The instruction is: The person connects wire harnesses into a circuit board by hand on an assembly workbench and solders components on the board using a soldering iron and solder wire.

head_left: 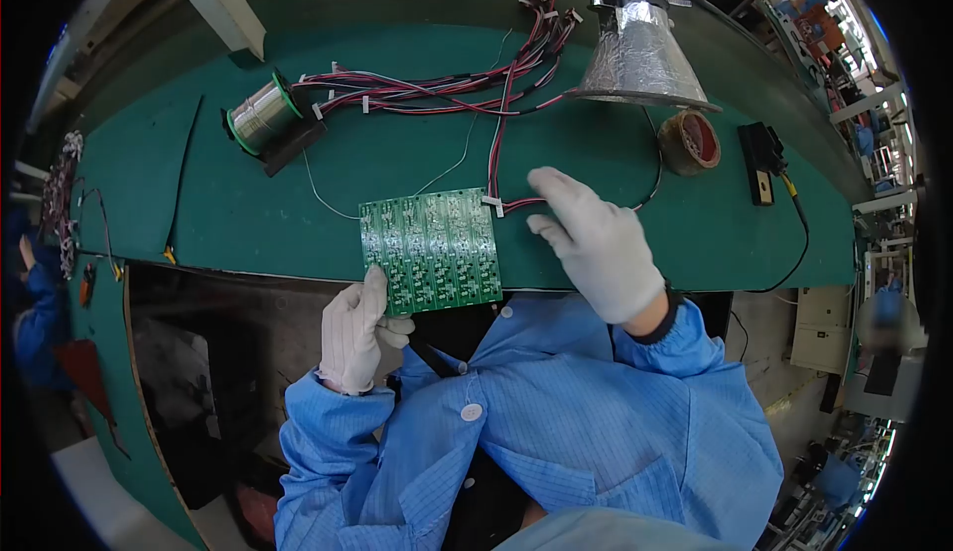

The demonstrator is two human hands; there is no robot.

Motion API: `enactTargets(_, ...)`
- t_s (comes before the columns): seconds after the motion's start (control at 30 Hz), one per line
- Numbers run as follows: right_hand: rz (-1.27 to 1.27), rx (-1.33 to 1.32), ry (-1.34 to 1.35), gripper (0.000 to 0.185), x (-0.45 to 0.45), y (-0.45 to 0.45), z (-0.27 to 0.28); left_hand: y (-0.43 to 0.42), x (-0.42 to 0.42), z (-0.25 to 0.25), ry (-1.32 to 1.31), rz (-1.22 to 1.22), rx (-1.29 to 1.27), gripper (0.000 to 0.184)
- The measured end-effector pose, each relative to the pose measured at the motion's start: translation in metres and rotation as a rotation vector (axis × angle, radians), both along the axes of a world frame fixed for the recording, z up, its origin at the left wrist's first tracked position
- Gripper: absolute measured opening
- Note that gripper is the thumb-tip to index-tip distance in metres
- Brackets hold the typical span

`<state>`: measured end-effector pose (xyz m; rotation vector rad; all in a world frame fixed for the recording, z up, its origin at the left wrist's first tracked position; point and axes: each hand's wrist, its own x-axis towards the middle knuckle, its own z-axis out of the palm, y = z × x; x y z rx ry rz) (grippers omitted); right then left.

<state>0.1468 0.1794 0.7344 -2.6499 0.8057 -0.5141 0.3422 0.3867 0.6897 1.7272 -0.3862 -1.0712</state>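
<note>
A green circuit board panel (pixel 432 253) with rows of small solder points lies tilted at the table's front edge. My left hand (pixel 359 333), in a white glove, pinches its lower left corner between thumb and fingers. To the right of the panel, my gloved right hand (pixel 596 243) is raised with thumb and fingers apart, and nothing shows in it. A white connector (pixel 493 204) with red and black wires rests at the panel's upper right corner, just left of my right fingertips. Thin solder wire (pixel 328 201) runs from the spool to behind the panel.
A solder spool (pixel 263 116) stands back left, beside a bundle of wire harnesses (pixel 437 92). A foil-covered cone hood (pixel 645 55) hangs at the back. Right of it are a round brown pot (pixel 689 142) and a black holder (pixel 761 159) with a cable. Another person's blue sleeve (pixel 42 303) shows far left.
</note>
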Motion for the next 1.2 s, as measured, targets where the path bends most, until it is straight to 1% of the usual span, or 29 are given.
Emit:
enactTargets(0.03, -0.011, 0.038, -0.004, 0.035, 0.014, -0.006, -0.012, 0.000, 0.002, -0.003, -0.057, -0.039, 0.022, 0.073)
enactTargets(0.07, -0.010, 0.037, -0.007, 0.035, 0.019, -0.013, -0.020, 0.000, 0.002, 0.001, -0.060, -0.038, 0.021, 0.073)
enactTargets(0.13, 0.066, 0.027, 0.085, 0.022, 0.028, -0.023, -0.033, 0.001, 0.001, 0.011, 0.019, -0.108, 0.004, 0.071)
enactTargets(0.17, 0.098, 0.001, 0.037, 0.016, 0.027, -0.023, -0.038, 0.003, 0.001, 0.012, 0.070, -0.084, -0.045, 0.066)
enactTargets(0.2, 0.101, 0.007, 0.036, 0.016, 0.025, -0.024, -0.038, 0.006, 0.001, 0.015, 0.070, -0.080, -0.040, 0.066)
enactTargets(0.27, 0.055, 0.006, 0.147, 0.014, 0.020, -0.027, -0.033, 0.009, 0.000, 0.020, -0.012, 0.079, -0.136, 0.062)
enactTargets(0.3, 0.036, 0.135, 0.037, 0.012, 0.013, -0.028, -0.023, 0.015, 0.003, 0.010, -0.070, 0.068, -0.163, 0.064)
enactTargets(0.37, 0.188, 0.469, -0.074, 0.010, 0.001, -0.038, -0.002, 0.017, 0.005, 0.014, -0.020, 0.067, -0.173, 0.061)
enactTargets(0.4, 0.194, 0.785, 0.050, 0.012, -0.001, -0.040, 0.012, 0.017, 0.004, 0.016, 0.026, 0.059, -0.184, 0.059)
enactTargets(0.43, 0.193, 0.787, 0.052, 0.012, -0.003, -0.042, 0.007, 0.015, 0.001, 0.015, 0.076, 0.074, -0.110, 0.061)
enactTargets(0.5, 0.290, 0.328, 0.164, 0.015, -0.006, -0.044, -0.008, 0.010, -0.004, 0.010, 0.111, 0.049, -0.030, 0.064)
enactTargets(0.53, 0.288, 0.323, 0.165, 0.015, -0.007, -0.044, -0.005, 0.011, -0.001, 0.007, 0.115, -0.054, -0.018, 0.067)
enactTargets(0.57, 0.284, 0.320, 0.095, 0.015, -0.008, -0.041, -0.001, 0.010, -0.001, 0.007, 0.120, -0.050, -0.020, 0.067)
enactTargets(0.6, 0.282, 0.322, 0.027, 0.017, -0.009, -0.038, 0.001, 0.010, -0.001, 0.007, 0.111, -0.132, 0.037, 0.069)
enactTargets(0.63, 0.291, 0.325, 0.034, 0.017, -0.010, -0.037, 0.002, 0.009, -0.001, 0.009, 0.102, -0.212, 0.094, 0.072)
enactTargets(0.67, 0.266, 0.312, -0.009, 0.020, -0.012, -0.037, 0.002, 0.006, -0.004, 0.015, 0.173, -0.206, 0.063, 0.076)
enactTargets(0.73, 0.244, 0.305, -0.048, 0.023, -0.013, -0.034, 0.000, 0.004, -0.007, 0.013, 0.234, -0.204, 0.067, 0.078)
enactTargets(0.77, 0.228, 0.169, 0.060, 0.025, -0.013, -0.033, -0.002, 0.004, -0.009, 0.011, 0.290, -0.213, 0.067, 0.079)
enactTargets(0.8, 0.208, 0.031, 0.168, 0.027, -0.014, -0.032, -0.005, 0.003, -0.012, 0.006, 0.229, -0.231, 0.082, 0.075)
enactTargets(0.83, 0.207, 0.034, 0.172, 0.027, -0.016, -0.029, -0.010, 0.002, -0.014, 0.004, 0.234, -0.233, 0.085, 0.075)
enactTargets(0.9, 0.160, -0.080, 0.133, 0.029, -0.019, -0.025, -0.022, -0.002, -0.016, -0.001, 0.063, -0.138, -0.072, 0.069)
enactTargets(0.93, 0.161, -0.077, 0.139, 0.029, -0.020, -0.022, -0.021, -0.001, -0.016, -0.002, 0.069, -0.137, -0.070, 0.069)
enactTargets(1.0, 0.085, -0.063, 0.155, 0.026, -0.020, -0.018, -0.017, 0.000, -0.013, -0.002, 0.355, -0.054, -0.187, 0.062)
enactTargets(1.03, 0.083, -0.061, 0.158, 0.026, -0.018, -0.017, -0.013, -0.001, -0.014, 0.000, 0.423, -0.020, -0.203, 0.063)
enactTargets(1.1, 0.033, 0.059, 0.217, 0.025, -0.013, -0.016, -0.006, -0.002, -0.015, 0.004, 0.401, -0.018, -0.186, 0.061)
enactTargets(1.17, 0.052, 0.061, 0.216, 0.026, -0.012, -0.023, -0.014, -0.003, -0.015, 0.005, 0.379, -0.015, -0.170, 0.059)
enactTargets(1.2, 0.074, 0.061, 0.214, 0.027, -0.012, -0.025, -0.017, -0.004, -0.014, 0.005, 0.324, -0.083, -0.115, 0.055)
